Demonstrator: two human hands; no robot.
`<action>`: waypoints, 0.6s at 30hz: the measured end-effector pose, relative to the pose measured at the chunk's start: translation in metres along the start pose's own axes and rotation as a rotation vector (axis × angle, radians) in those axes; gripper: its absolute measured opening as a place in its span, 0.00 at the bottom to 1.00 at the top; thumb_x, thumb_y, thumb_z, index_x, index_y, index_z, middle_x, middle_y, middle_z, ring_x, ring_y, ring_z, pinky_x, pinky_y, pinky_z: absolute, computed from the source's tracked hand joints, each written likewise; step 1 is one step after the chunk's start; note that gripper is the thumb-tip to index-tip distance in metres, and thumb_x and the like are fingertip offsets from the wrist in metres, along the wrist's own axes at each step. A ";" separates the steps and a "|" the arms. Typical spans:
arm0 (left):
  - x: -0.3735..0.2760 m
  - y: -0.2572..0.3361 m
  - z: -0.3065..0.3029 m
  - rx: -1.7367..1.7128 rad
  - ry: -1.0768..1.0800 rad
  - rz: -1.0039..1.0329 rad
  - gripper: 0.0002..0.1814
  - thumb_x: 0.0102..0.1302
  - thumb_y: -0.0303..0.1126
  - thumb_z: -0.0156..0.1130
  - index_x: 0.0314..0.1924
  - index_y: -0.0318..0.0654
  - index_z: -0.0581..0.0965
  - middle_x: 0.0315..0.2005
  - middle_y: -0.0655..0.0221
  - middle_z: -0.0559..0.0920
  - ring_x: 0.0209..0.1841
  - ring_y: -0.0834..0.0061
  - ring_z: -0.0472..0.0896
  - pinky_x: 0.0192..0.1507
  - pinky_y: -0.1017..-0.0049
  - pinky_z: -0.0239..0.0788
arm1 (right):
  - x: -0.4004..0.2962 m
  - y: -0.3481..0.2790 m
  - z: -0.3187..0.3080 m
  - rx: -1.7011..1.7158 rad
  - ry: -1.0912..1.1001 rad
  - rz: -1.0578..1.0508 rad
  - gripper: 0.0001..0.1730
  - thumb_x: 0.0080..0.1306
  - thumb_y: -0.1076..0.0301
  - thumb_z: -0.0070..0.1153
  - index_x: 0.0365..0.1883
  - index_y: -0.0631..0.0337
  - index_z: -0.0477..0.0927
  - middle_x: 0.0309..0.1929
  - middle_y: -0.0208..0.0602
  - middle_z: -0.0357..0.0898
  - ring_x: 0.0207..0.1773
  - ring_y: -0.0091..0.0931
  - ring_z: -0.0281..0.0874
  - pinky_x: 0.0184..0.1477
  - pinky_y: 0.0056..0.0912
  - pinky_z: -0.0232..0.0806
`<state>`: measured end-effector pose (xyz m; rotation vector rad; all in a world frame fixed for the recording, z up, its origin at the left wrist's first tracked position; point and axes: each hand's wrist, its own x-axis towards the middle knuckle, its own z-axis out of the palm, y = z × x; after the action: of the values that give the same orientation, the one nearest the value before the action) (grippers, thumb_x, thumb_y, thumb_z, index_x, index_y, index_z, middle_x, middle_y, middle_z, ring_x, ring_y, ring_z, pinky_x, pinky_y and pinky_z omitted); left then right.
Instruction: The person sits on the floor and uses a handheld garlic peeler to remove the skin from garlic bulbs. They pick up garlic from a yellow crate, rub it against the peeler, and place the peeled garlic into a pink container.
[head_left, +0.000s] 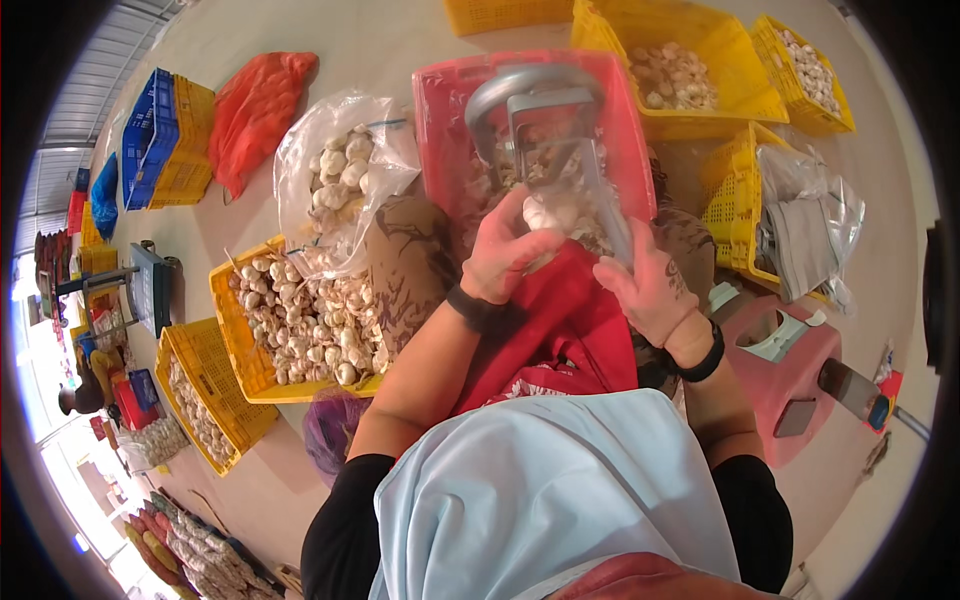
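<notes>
My left hand (506, 247) holds a white garlic bulb (551, 214) between thumb and fingers, over the near end of a red plastic crate (637, 142). In my right hand (652, 289) is the grey handle of a blurred tool (611, 202), close to the right of the bulb. A grey metal frame with a curved tube (536, 75) stands over the crate, which contains papery garlic skins. Left of the crate, a clear plastic bag (300, 142) holds garlic bulbs. Below it, a yellow crate (247, 379) is filled with garlic bulbs with stems.
Yellow crates (750, 109) with garlic stand at the upper right. Another yellow crate (731, 202) holds grey material and plastic bags. A pink stool (806, 360) bears a phone (795, 417). A red mesh sack (259, 105) and a blue crate (146, 142) lie at the upper left.
</notes>
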<state>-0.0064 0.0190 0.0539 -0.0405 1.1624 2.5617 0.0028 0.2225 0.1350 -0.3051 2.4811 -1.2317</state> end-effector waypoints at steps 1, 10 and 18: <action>0.001 0.003 0.004 -0.004 0.001 0.013 0.34 0.56 0.26 0.68 0.63 0.31 0.66 0.50 0.65 0.80 0.50 0.76 0.78 0.54 0.76 0.67 | 0.000 0.001 -0.001 -0.001 -0.001 -0.015 0.31 0.66 0.67 0.56 0.60 0.73 0.59 0.46 0.62 0.75 0.47 0.52 0.75 0.46 0.44 0.69; -0.003 0.016 0.022 -0.026 0.066 -0.024 0.36 0.60 0.43 0.66 0.61 0.27 0.66 0.50 0.63 0.79 0.49 0.75 0.77 0.53 0.76 0.67 | -0.003 -0.014 -0.013 -0.018 -0.090 0.068 0.30 0.66 0.65 0.56 0.60 0.69 0.58 0.44 0.61 0.76 0.46 0.56 0.75 0.45 0.46 0.69; -0.001 0.016 0.027 -0.044 0.102 -0.023 0.25 0.64 0.28 0.56 0.61 0.28 0.68 0.46 0.68 0.79 0.37 0.85 0.74 0.40 0.84 0.65 | 0.002 0.004 -0.001 -0.021 -0.055 0.120 0.30 0.66 0.64 0.57 0.58 0.68 0.58 0.40 0.65 0.75 0.44 0.56 0.75 0.41 0.49 0.68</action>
<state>-0.0076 0.0288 0.0838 -0.1961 1.1349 2.5913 0.0007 0.2245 0.1321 -0.1901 2.4291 -1.1348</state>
